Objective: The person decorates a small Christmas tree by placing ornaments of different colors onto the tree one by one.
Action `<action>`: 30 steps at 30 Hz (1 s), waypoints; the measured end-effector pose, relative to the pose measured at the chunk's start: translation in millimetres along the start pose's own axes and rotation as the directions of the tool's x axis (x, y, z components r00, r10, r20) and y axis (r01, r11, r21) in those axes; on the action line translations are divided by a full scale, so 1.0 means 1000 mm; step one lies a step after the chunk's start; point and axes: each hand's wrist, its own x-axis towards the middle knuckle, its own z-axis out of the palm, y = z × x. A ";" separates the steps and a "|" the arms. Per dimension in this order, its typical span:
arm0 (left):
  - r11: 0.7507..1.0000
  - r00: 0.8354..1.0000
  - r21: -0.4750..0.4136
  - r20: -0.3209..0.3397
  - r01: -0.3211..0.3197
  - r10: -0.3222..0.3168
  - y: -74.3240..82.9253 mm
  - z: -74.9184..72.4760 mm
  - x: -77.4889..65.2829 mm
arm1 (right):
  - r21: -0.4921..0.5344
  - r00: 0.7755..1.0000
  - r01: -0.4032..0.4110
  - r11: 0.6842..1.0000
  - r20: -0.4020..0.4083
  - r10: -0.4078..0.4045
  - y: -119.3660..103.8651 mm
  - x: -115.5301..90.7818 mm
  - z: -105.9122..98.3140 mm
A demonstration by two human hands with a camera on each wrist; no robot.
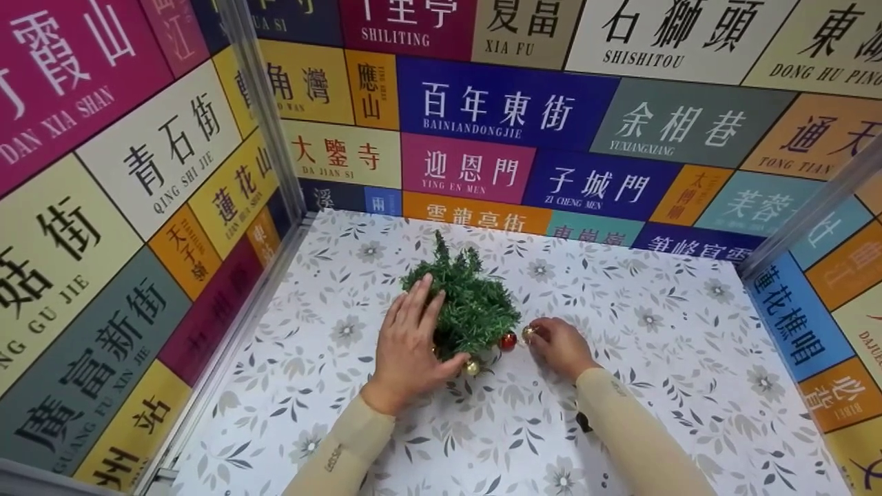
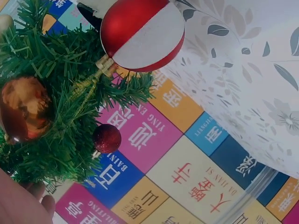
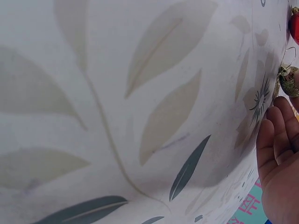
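Observation:
A small green artificial Christmas tree [image 1: 468, 303] is on the floral-covered table. My left hand [image 1: 408, 337] rests along its left side, fingers extended over the branches and thumb near a pale gold bauble [image 1: 472, 368]. To the right of the tree, my right hand [image 1: 563, 350] pinches a small gold bauble [image 1: 528, 335]. The right wrist view shows this gold bauble [image 3: 288, 83] with a thread loop at its top. A red bauble [image 1: 508, 341] sits between it and the branches. In the left wrist view, a red-and-white bauble [image 2: 142, 35], a copper bauble [image 2: 27, 109] and a dark red bauble [image 2: 107, 138] hang among the branches.
White cloth with grey leaves and flowers covers the table [image 1: 661, 386]. Panels of coloured street-name signs stand at the back [image 1: 510, 103], left [image 1: 117, 275] and right. A metal frame post [image 1: 269, 117] rises at the back left corner.

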 end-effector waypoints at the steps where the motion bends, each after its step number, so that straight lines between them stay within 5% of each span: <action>1: 1.000 1.000 -0.010 -0.006 -0.003 0.003 -0.001 0.000 0.000 | 0.001 1.000 -0.005 1.000 0.000 0.005 0.000 0.000 0.000; 11: 0.997 0.999 -0.075 -0.024 -0.023 0.022 -0.011 -0.003 -0.002 | -0.029 1.000 0.010 1.000 -0.006 -0.010 0.003 0.000 0.002; 22: 0.993 0.997 -0.111 0.071 -0.026 0.034 -0.020 -0.010 0.000 | -0.037 1.000 0.000 0.999 0.000 0.000 0.003 0.000 0.002; 30: 0.993 0.996 -0.116 0.072 -0.038 0.046 -0.027 -0.014 0.003 | -0.045 1.000 0.023 0.999 -0.005 -0.023 0.001 0.001 0.001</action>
